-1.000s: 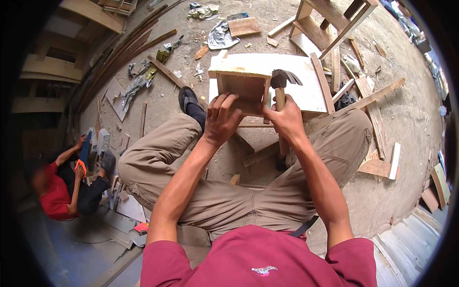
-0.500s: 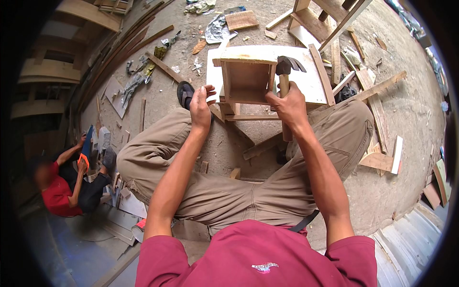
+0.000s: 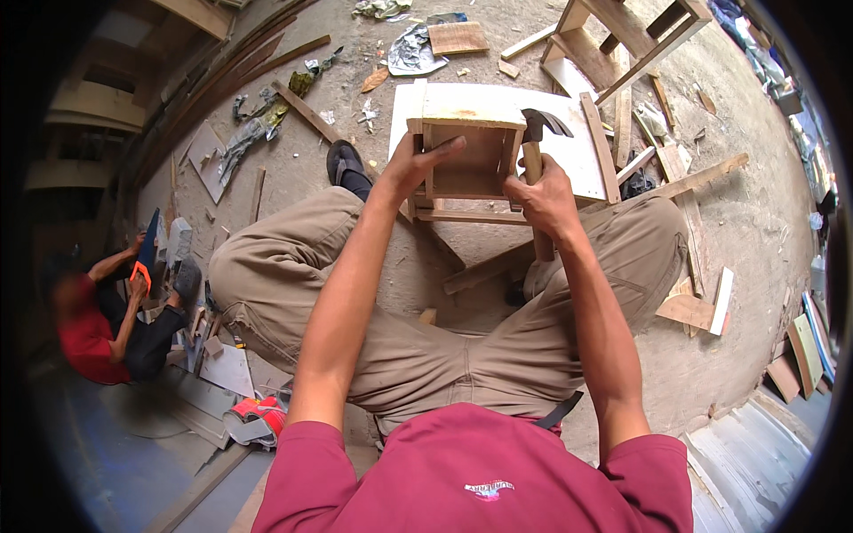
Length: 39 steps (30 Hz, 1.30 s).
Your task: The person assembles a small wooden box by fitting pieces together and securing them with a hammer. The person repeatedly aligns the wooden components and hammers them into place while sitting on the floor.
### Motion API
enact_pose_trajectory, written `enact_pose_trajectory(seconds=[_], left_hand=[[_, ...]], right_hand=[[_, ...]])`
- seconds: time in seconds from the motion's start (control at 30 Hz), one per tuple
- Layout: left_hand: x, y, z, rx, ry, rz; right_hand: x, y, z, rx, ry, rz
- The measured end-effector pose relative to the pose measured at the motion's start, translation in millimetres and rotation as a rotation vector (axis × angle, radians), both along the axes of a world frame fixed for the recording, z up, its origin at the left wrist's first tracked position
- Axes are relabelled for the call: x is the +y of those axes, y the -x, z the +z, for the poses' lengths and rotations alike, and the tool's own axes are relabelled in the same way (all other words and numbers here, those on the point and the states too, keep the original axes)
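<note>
My right hand (image 3: 548, 197) is wrapped round the wooden handle of a claw hammer (image 3: 533, 160), its dark head pointing up beside the box. Between my hands stands a small open wooden box (image 3: 466, 171), drawer-like, with a pale top edge and its hollow facing me. My left hand (image 3: 410, 169) grips the box's left side, the thumb lying across the opening and the other fingers hidden behind. The fingers of my right hand also lie close to the box's right side. Behind the box is a white board (image 3: 569, 160) with a wooden strip along its right edge.
A wooden frame (image 3: 613, 44) stands at the far right. Scrap planks (image 3: 702, 173) and crumpled foil (image 3: 413, 51) litter the concrete floor. At the left a person in red (image 3: 98, 329) holds a saw (image 3: 147, 253). A red and grey item (image 3: 256, 419) lies near my left elbow.
My left hand has moved from beside the box to its left side and taken hold. The hammer stays in my right hand. The person at left has shifted the saw slightly.
</note>
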State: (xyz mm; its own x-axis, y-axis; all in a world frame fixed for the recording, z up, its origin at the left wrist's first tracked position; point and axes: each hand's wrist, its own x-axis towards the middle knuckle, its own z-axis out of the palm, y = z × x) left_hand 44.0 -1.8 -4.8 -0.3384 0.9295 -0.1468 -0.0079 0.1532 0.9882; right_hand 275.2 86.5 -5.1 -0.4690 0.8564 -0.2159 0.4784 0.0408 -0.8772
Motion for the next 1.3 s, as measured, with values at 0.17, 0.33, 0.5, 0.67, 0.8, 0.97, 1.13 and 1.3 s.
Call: enact_pose_trajectory(seconds=[0.17, 0.33, 0.5, 0.67, 0.8, 0.97, 1.13, 1.3], left_hand=[[25, -12, 16, 0.152, -0.196, 0.176], [41, 2, 30, 0.558, -0.306, 0.323], [37, 5, -18, 0.574, -0.34, 0.369], [26, 14, -52, 0.542, -0.184, 0.175], [15, 13, -66, 0.388, -0.178, 0.163], [16, 11, -61, 0.472, -0.163, 0.199], [14, 8, -59, 0.43, -0.218, 0.212], [12, 4, -57, 0.448, -0.247, 0.203]], right_hand=[[10, 0, -1, 0.167, 0.181, -0.075], [14, -7, -5, 0.21, -0.034, -0.259], [-15, -18, 1, 0.319, 0.037, -0.137], [-31, -10, -26, 0.019, -0.343, 0.112], [-23, 7, -41, -0.093, -0.432, 0.168], [-3, 25, -49, -0.254, -0.589, 0.266], [-3, 35, -48, -0.308, -0.587, 0.238], [-4, 38, -45, -0.385, -0.523, 0.288]])
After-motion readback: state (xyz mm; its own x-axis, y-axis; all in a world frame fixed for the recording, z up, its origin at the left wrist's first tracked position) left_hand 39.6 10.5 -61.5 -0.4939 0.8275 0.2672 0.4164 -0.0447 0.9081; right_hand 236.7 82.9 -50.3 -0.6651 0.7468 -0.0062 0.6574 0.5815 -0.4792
